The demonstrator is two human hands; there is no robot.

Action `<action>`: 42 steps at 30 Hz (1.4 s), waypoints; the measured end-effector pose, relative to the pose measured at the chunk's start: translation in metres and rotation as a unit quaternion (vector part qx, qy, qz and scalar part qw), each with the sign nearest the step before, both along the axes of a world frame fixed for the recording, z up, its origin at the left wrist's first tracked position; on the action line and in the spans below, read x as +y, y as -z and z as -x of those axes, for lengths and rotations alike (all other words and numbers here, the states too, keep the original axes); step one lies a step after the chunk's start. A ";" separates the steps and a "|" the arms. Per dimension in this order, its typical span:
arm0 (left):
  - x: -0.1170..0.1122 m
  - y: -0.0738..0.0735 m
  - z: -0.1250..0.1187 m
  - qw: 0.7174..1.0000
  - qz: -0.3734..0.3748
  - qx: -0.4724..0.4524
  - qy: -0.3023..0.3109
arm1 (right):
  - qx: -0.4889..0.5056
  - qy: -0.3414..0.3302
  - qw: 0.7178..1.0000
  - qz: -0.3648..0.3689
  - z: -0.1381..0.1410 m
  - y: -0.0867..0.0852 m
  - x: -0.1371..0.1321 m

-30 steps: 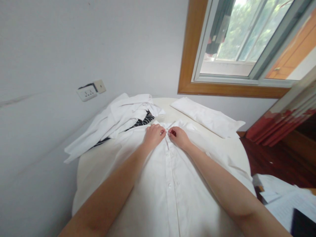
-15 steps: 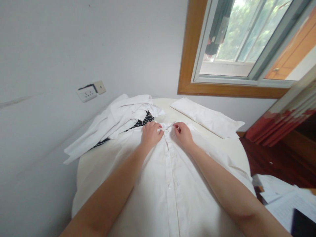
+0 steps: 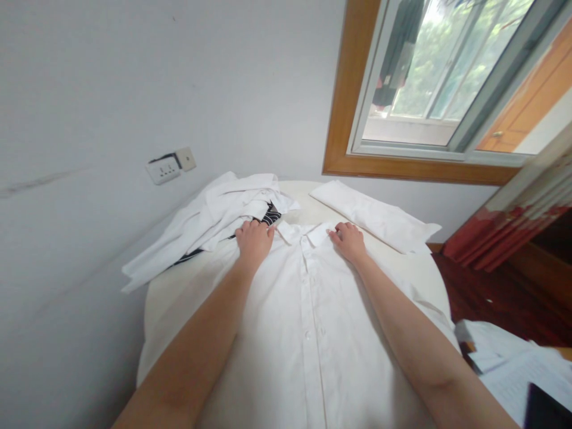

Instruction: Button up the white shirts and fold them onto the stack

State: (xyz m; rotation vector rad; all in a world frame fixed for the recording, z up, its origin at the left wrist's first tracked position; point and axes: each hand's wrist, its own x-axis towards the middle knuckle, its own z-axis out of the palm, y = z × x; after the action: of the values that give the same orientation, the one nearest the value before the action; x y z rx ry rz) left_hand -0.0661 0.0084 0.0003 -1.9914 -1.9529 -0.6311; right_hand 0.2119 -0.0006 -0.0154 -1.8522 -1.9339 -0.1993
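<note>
A white button-up shirt (image 3: pixel 308 316) lies face up and buttoned on a round cream table (image 3: pixel 167 298), its collar (image 3: pixel 308 233) at the far end. My left hand (image 3: pixel 253 241) sits on the shirt's left shoulder beside the collar, fingers curled down onto the cloth's edge. My right hand (image 3: pixel 350 240) rests on the right shoulder, its fingers stretched along the cloth toward the collar tip. Both forearms lie over the shirt's front.
A heap of white clothes (image 3: pixel 210 220) with a black striped piece (image 3: pixel 269 214) lies at the table's far left. A folded white cloth (image 3: pixel 375 214) lies far right. Wall socket (image 3: pixel 163 170), window (image 3: pixel 424 89), red curtain (image 3: pixel 513 220), papers (image 3: pixel 513 369) lower right.
My hands left the button placket just below the collar, where they were pinched together, and moved apart, each onto a shoulder of the shirt. The collar now lies spread.
</note>
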 end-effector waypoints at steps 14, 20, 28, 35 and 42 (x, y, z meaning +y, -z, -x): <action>0.044 -0.059 0.001 0.996 -0.070 0.025 0.048 | -0.064 -0.033 0.989 -0.127 -0.010 -0.063 0.057; 0.035 -0.043 -0.022 0.996 -0.046 0.031 0.072 | -0.082 0.005 0.994 -0.078 0.016 -0.060 0.048; -0.038 -0.026 -0.055 0.978 0.020 0.019 0.208 | -0.101 -0.138 0.975 0.144 0.047 -0.049 -0.036; -0.066 0.022 -0.043 0.966 0.077 0.048 0.242 | -0.075 -0.135 0.980 0.129 0.038 0.000 -0.077; -0.037 0.024 -0.048 0.966 0.126 0.036 0.224 | -0.057 -0.120 0.985 0.109 0.039 0.005 -0.050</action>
State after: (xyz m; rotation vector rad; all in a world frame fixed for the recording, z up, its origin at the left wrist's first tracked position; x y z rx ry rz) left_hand -0.0185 -0.0281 -0.0235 -2.6067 -1.6124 -0.4106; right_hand 0.1728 -0.0507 -0.0203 -1.7489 -2.3186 -0.0180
